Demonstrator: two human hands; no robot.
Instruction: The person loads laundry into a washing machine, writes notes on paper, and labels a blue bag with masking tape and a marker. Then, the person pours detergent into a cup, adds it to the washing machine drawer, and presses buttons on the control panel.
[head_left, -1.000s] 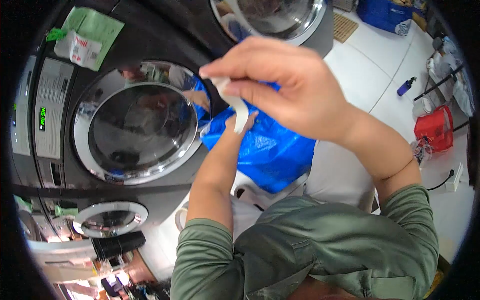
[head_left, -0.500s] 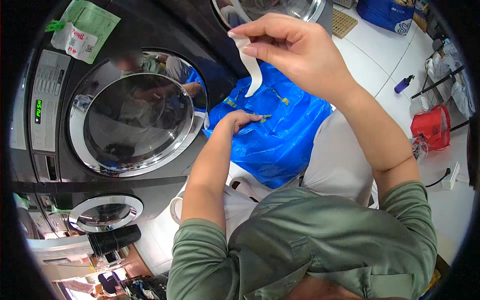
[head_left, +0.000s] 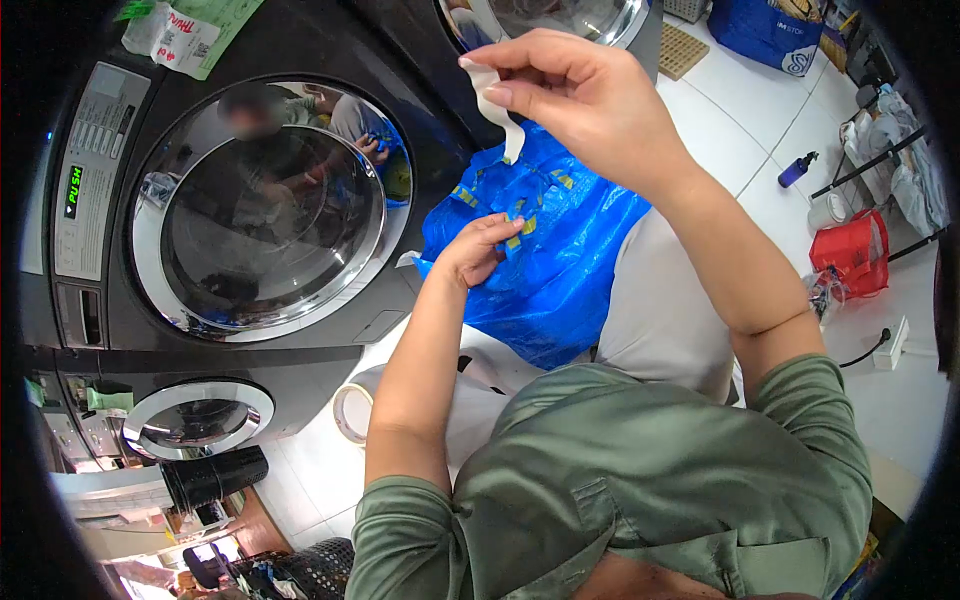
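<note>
A short strip of white tape [head_left: 506, 122] hangs from the fingertips of my right hand [head_left: 590, 105], which is raised at the top middle. Below it, my left hand [head_left: 480, 250] pinches a blue and yellow part of a large blue plastic bag [head_left: 565, 290]. The bag lies bunched in front of my light trousers. A roll of tape [head_left: 353, 413] sits beside my left forearm.
Dark front-loading machines [head_left: 270, 215] stand to the left, with a green and white paper [head_left: 205, 35] on top. Rightward are a purple bottle [head_left: 797, 170], a red bag [head_left: 850, 252], a blue bag [head_left: 765, 35] and a wall socket [head_left: 891, 343].
My left hand has lifted and gathered part of the blue bag, which now bunches at my fingers. My right hand moved up, then stayed raised with the strip. The view has shifted slightly.
</note>
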